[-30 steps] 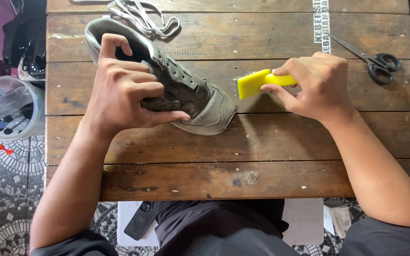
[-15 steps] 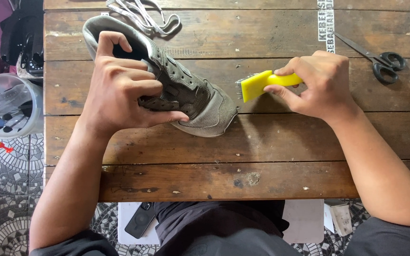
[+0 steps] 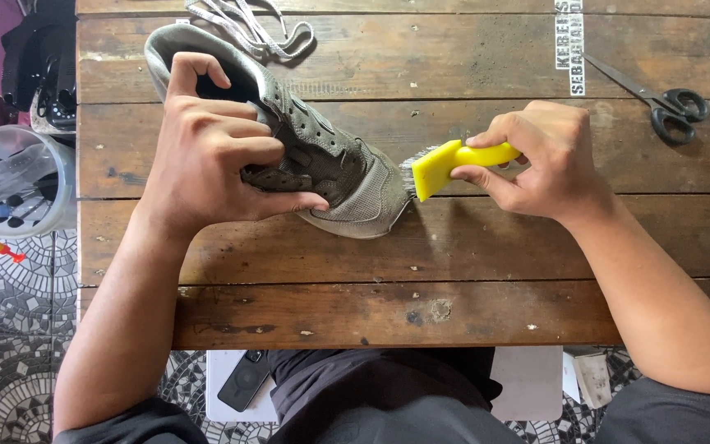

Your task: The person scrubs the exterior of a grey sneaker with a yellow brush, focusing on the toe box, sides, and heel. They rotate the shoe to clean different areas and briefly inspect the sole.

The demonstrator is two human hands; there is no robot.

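A grey shoe point(image 3: 322, 156) is laid on its side on the wooden table point(image 3: 454, 247), heel toward eleven o'clock and toe toward four o'clock. The shoe is gripped around its middle by the left hand point(image 3: 207, 156), with the fingers curled over the lace area and the thumb stretched along the lower edge near the sole. A yellow brush point(image 3: 454, 163) is clamped in the right hand point(image 3: 548, 160), at three o'clock from the shoe; its handle is closed in by the fingers and thumb, and its bristles are pressed against the toe of the shoe. Loose grey laces point(image 3: 248, 29) are seen at twelve o'clock from the shoe, just beside the heel. A pair of black-handled scissors point(image 3: 659, 94) is lying at two o'clock on the table, well apart from the right hand. A clear tub point(image 3: 18, 181) of pens is placed off the table at nine o'clock.
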